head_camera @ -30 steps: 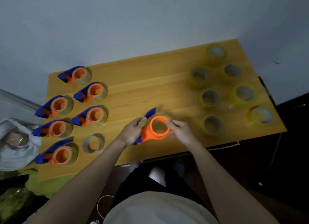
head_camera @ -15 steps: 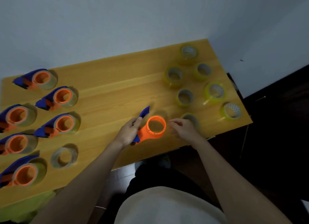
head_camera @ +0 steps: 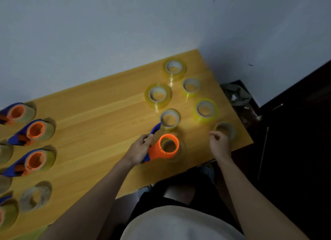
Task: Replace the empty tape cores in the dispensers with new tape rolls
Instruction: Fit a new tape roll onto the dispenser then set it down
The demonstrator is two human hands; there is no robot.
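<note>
Left hand (head_camera: 138, 150) grips the dispenser (head_camera: 162, 146) by its blue handle, orange hub bare, no core or roll on it, held just above the wooden table (head_camera: 100, 118) near its front edge; right hand (head_camera: 217, 144) holds nothing, fingers loosely curled, hovering just beside the nearest new tape roll (head_camera: 224, 129) at the table's right edge. A second ago the right hand was touching the hub rim, now it has let go and moved right toward the rolls, so core removal looks finished for this dispenser and the fetch of a fresh roll is the step in hand. Empty core (head_camera: 35, 196) lies on the table at far left, near the loaded dispensers (head_camera: 34, 130) lined up there. More new rolls sit at right, one (head_camera: 169, 118) just behind the dispenser's blue tip, another partly hidden under the hub. Frame is motion-blurred, exact finger contact with the roll cannot be told
</note>
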